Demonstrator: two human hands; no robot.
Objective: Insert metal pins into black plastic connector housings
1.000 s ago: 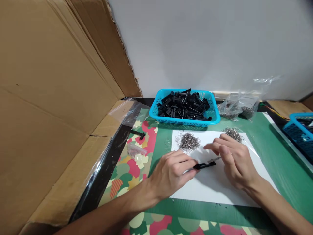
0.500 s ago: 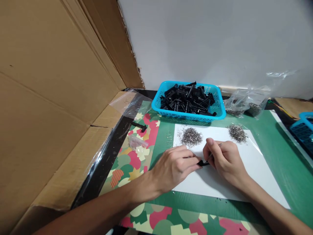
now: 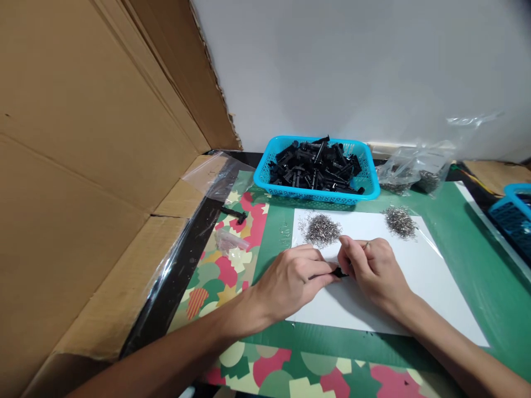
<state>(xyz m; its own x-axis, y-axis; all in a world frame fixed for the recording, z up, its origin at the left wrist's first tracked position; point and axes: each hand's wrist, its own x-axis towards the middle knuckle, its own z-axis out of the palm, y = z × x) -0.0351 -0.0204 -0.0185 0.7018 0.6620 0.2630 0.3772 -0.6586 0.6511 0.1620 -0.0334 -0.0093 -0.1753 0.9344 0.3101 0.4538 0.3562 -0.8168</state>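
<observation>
A small black plastic part point(image 3: 340, 272) pokes out between my two hands over a white sheet point(image 3: 332, 309). My left hand point(image 3: 296, 276) is closed on it, thumb and fingers pinching its left end. Closed in a pinch right beside it, my right hand point(image 3: 371, 271) grips a thin metal tool point(image 3: 367, 245). Only a bit of that tool shows above the fingers, and its tip is hidden. Just beyond my hands lies a pile of tiny metal pieces point(image 3: 322, 230). A second pile of metal pieces point(image 3: 400, 222) sits farther right on the sheet.
A blue basket point(image 3: 315, 194) full of black parts stands at the back. Clear bags point(image 3: 415, 171) of metal pieces lean by the wall. One loose black part point(image 3: 236, 214) and a small plastic bag point(image 3: 232, 241) lie left. Another blue basket point(image 3: 512, 218) stands right. Cardboard point(image 3: 83, 166) walls the left.
My right hand has turned slightly, and less of the thin tool and the black part shows. My left hand keeps its pinch. The whole view has shifted a little.
</observation>
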